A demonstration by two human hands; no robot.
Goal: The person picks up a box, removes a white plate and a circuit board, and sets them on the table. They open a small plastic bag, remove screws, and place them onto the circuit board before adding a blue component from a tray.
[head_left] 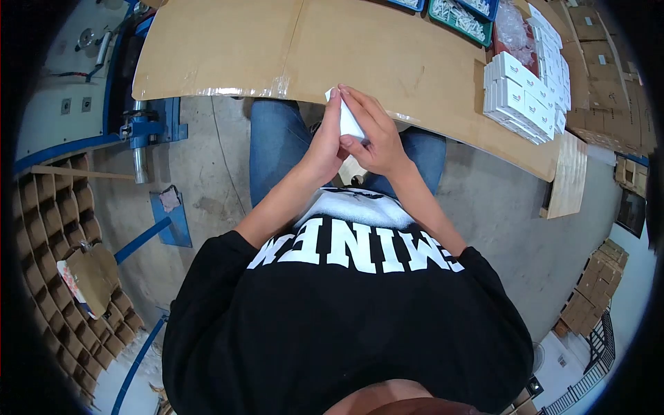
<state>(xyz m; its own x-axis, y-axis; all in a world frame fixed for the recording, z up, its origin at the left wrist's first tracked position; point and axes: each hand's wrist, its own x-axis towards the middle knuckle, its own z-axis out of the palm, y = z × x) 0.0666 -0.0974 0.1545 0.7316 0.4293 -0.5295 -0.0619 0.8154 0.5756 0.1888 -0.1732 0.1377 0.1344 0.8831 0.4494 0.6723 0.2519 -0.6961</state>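
A small white box (351,124) is held between my two hands, just above the near edge of the table. My left hand (322,144) is closed against its left side, fingers pointing forward. My right hand (379,137) wraps over the right side, with its thumb on the near end. Parts of the box are hidden by my fingers and palms. Beneath the hands are my legs in blue jeans.
A cardboard-covered table (235,48) spans the front. Stacked white boxes (520,97) stand at its right, beside a clear plastic bag (513,31). A green tray (460,24) and blue trays hold small white pieces. A blue metal frame (149,124) stands left.
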